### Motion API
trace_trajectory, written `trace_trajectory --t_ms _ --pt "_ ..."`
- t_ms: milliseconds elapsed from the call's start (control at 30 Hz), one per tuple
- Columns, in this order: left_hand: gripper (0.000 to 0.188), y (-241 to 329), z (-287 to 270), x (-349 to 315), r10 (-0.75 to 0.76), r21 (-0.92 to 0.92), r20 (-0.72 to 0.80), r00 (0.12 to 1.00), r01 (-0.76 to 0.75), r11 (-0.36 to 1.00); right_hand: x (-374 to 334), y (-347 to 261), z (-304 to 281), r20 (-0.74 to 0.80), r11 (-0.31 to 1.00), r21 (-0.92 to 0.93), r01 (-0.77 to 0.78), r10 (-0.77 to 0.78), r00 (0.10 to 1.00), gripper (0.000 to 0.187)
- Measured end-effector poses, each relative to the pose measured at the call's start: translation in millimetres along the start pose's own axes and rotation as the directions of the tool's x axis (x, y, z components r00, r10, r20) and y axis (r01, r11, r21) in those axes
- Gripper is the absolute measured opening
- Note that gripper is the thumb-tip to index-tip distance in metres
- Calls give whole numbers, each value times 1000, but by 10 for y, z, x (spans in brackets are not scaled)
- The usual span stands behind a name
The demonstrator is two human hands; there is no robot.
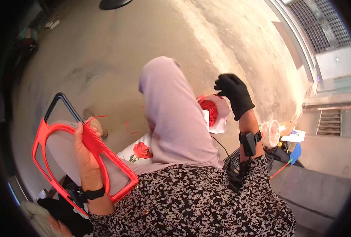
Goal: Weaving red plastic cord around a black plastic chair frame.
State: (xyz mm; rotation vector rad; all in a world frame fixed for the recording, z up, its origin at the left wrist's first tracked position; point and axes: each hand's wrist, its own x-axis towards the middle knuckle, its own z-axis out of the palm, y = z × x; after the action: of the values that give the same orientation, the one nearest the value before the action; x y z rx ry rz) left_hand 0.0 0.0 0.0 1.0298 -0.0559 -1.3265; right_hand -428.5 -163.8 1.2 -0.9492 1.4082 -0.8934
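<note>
The bare left hand (89, 160) is closed around the inner long side of a flat red-wrapped frame with an oval loop inside and a bare black end (84, 136), its thumb up within the opening and the other fingers mostly hidden. The frame is over the person's left thigh, its long axis slanting from the black end, at far left, down toward the body at right. A thin loose red strand (100, 117) juts from the inner side, just above the thumb.

The black-gloved right hand (235, 94) is raised well apart, to the frame's right, fingers half curled; I cannot tell whether they pinch anything. Between the two rises the knee in pale lilac cloth (169, 102). Just below the glove is a bundle of red strips (210, 112) in a whitish bag (222, 120).

Farther right, a clear plastic tub (271, 133) and a blue-headed swatter with an orange stick (296, 153) are near the back edge of a grey ledge (321, 189). Coiled black cable (231, 164) lies beside the right forearm.
</note>
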Motion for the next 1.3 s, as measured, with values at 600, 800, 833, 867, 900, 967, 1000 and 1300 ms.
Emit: trace_trajectory --t_ms 600,800,833,867,900,967,1000,1300 --pt "25 34 131 31 55 232 -166 985 -15 973 349 2847 -722 -84 788 -78 -611 605 792 19" --pt "25 65 58 30 49 256 -170 984 -4 967 354 3009 -631 -123 718 -169 -675 664 737 23" --pt "25 61 77 25 48 253 -179 983 -1 967 353 3023 -627 -141 724 -190 -663 648 748 23" --pt "24 59 87 24 47 251 -187 981 2 968 327 3037 -643 -131 738 -177 -651 638 759 21" --pt "24 61 81 28 43 245 -180 983 3 969 310 3033 -640 -155 754 -222 -619 599 785 19" --pt "24 67 59 35 33 235 -165 986 7 972 278 3024 -639 -197 775 -309 -551 515 834 16" --pt "24 58 62 32 37 231 -168 985 3 973 269 2988 -671 -199 792 -333 -511 471 859 18" --pt "22 72 39 19 48 202 -181 982 -10 979 49 2293 -782 -279 513 -836 -195 -91 956 31"
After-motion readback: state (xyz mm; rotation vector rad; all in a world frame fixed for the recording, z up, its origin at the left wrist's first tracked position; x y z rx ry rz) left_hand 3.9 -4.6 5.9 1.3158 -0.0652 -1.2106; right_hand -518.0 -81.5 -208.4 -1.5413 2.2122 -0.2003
